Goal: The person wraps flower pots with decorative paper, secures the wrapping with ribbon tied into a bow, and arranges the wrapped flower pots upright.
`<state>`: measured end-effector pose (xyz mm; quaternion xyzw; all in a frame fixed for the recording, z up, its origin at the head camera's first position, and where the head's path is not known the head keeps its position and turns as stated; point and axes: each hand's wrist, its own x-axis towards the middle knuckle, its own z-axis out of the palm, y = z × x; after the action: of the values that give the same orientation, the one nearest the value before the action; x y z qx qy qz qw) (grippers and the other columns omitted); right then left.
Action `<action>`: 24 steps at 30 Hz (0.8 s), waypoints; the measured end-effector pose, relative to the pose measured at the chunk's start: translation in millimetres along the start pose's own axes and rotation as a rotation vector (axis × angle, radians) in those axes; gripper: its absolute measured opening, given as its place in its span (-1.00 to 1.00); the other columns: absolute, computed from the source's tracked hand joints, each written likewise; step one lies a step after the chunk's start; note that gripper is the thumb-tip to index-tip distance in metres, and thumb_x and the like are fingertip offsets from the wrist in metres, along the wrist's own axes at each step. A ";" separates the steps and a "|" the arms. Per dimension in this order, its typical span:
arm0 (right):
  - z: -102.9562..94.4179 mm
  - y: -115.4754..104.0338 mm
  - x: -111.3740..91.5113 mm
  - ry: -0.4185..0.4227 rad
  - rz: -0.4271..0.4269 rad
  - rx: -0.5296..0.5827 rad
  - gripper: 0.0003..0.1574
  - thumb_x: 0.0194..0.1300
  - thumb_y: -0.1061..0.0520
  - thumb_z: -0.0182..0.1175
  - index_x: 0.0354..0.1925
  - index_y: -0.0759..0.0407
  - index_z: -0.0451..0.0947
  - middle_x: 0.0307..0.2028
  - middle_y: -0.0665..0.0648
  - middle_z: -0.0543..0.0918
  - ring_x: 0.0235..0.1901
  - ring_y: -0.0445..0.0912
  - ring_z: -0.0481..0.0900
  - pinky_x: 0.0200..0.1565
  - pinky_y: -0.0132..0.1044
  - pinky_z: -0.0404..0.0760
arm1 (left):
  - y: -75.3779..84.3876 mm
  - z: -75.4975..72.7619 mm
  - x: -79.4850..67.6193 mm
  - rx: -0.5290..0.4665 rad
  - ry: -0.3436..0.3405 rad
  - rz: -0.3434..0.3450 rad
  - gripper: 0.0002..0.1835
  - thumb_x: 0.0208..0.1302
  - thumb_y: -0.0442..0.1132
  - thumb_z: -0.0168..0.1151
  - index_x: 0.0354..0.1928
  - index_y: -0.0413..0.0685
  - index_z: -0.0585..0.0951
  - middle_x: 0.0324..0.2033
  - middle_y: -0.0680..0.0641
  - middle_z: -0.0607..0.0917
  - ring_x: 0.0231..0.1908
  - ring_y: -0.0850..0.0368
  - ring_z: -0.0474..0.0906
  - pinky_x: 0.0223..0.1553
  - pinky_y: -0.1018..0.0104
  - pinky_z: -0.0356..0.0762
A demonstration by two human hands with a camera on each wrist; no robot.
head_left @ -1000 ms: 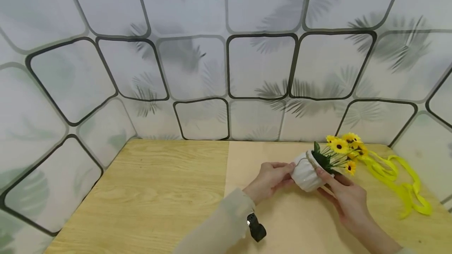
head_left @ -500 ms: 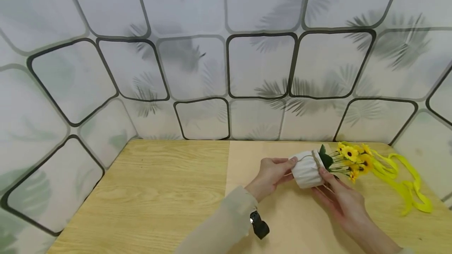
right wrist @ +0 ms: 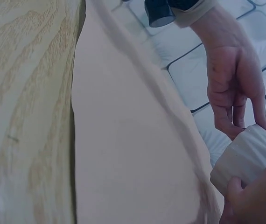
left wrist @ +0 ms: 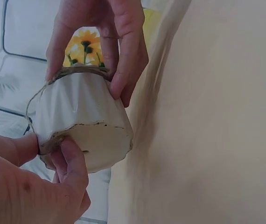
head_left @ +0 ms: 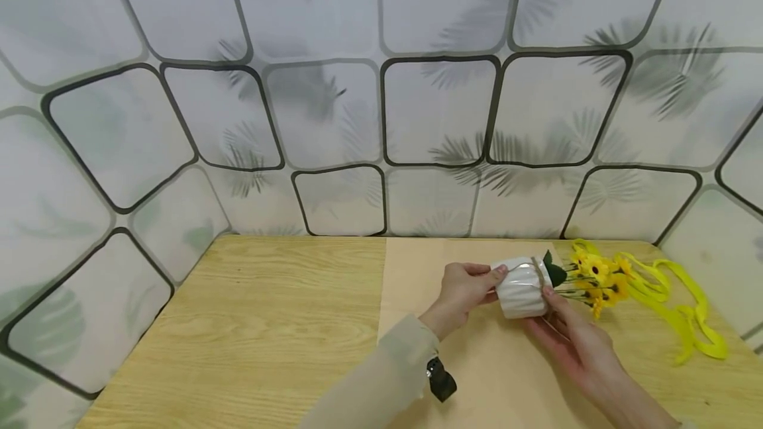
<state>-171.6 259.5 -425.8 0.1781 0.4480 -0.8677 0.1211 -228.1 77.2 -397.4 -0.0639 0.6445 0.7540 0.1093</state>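
Observation:
A white ribbed flower pot (head_left: 520, 293) lies nearly sideways between both hands, its mouth toward the right. Yellow artificial flowers (head_left: 599, 275) with dark centres and a green leaf (head_left: 556, 271) stick out of it. Twine (head_left: 538, 273) circles the pot near its rim. My left hand (head_left: 461, 294) pinches the edge of the base; in the left wrist view its thumb is on the outside and its fingers are on the pot's underside (left wrist: 102, 144). My right hand (head_left: 579, 344) grips the pot by the rim end, thumb on the near side, other fingers partly hidden.
Beneath the hands, a sheet of light brown paper (head_left: 477, 376) covers part of the wood-grain table (head_left: 268, 323). A loose yellow ribbon (head_left: 685, 316) lies at the right, behind the flowers. Patterned cloth (head_left: 334, 118) rises along the back and sides.
The pot has tipped over from a slanted pose to almost level, and the flowers have swung down to point right. Both hands keep their hold and shift only slightly.

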 end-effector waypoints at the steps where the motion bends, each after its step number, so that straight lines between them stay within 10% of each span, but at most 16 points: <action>1: -0.3 0.4 0.5 -0.005 -0.002 -0.002 -0.72 0.55 0.01 0.12 -0.32 -0.10 0.68 -0.20 -0.06 0.68 -0.11 -0.24 0.70 0.10 -0.37 0.68 | -0.2 0.5 0.3 0.001 0.002 0.004 -0.68 0.26 -0.32 0.46 -0.07 -0.44 0.65 -0.25 -0.18 0.72 -0.26 0.00 0.79 -0.19 0.21 0.78; 24: -6.1 0.2 5.4 0.035 0.091 -0.038 -0.78 0.55 -0.04 0.12 -0.29 -0.15 0.62 -0.18 -0.02 0.67 -0.11 -0.19 0.71 0.24 -0.36 0.60 | -1.4 3.6 2.5 0.061 0.015 0.028 -0.71 0.18 -0.35 0.51 -0.11 -0.35 0.67 -0.35 -0.13 0.78 -0.30 0.06 0.79 -0.24 0.23 0.78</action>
<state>-175.2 264.1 -431.5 0.2113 0.4578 -0.8494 0.1559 -230.0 81.2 -398.8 -0.0572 0.6688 0.7350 0.0957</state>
